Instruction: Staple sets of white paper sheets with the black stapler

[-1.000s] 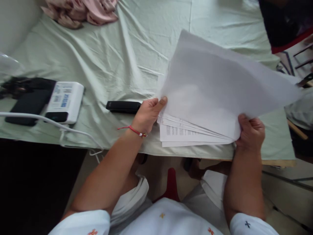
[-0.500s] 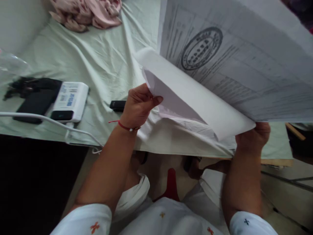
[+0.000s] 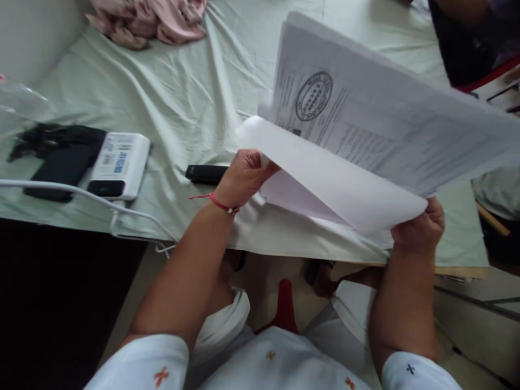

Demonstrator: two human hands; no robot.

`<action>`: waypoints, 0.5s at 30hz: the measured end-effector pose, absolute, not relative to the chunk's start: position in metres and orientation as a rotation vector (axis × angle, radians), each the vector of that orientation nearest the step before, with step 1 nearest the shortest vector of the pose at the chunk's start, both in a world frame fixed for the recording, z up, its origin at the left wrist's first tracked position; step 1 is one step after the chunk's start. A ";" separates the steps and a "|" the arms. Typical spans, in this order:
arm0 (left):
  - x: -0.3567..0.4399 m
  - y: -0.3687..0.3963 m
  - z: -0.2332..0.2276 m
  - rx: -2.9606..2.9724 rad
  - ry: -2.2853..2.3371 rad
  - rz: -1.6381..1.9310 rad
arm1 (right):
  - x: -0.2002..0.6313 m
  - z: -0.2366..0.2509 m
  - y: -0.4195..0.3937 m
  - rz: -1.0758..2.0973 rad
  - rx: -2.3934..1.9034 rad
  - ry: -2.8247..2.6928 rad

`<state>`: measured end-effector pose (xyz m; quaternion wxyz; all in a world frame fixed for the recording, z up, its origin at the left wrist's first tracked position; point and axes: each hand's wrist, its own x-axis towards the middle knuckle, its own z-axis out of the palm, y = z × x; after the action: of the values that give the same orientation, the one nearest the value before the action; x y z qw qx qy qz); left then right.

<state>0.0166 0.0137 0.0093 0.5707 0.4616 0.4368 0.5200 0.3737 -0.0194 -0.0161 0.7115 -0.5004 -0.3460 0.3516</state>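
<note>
A stack of printed paper sheets [image 3: 365, 130], one bearing an oval ink stamp, is held up over the cloth-covered table. Several sheets fan out at the upper right, while a blank curled sheet [image 3: 325, 173] bends toward me. My left hand [image 3: 247, 176], with a red string at the wrist, pinches the left edge of the curled paper; its fingertips are partly hidden. At the lower right corner my right hand [image 3: 420, 225] grips the stack, most fingers hidden behind it. Beside my left hand lies a black stapler-like object [image 3: 206, 174], partly covered by the hand.
A white power bank [image 3: 122, 162] with a white cable [image 3: 73, 191] lies at the left, against a black flat object [image 3: 60, 168]. Behind it is a clear plastic bottle [image 3: 24, 100]. Pink cloth [image 3: 162, 21] is bunched on the green sheet [image 3: 174, 97]. Part of another person shows at the upper right.
The upright stamped sheets have swung down and away from me, showing more of the table behind. My left hand has shifted slightly to the right with the curled sheet; my right hand stays nearly in place.
</note>
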 end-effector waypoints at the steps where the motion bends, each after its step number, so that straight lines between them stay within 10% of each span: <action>1: 0.017 0.013 0.010 1.102 1.010 1.208 | 0.376 -0.019 -0.018 0.738 -1.150 -0.714; 15: 0.024 0.003 0.018 1.206 0.953 1.132 | 0.377 -0.012 -0.017 0.827 -1.275 -0.645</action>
<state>0.0239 0.0031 0.0184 0.5781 0.5154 0.4075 0.4838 0.3771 -0.0168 -0.0122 0.6783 -0.5674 -0.2871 0.3682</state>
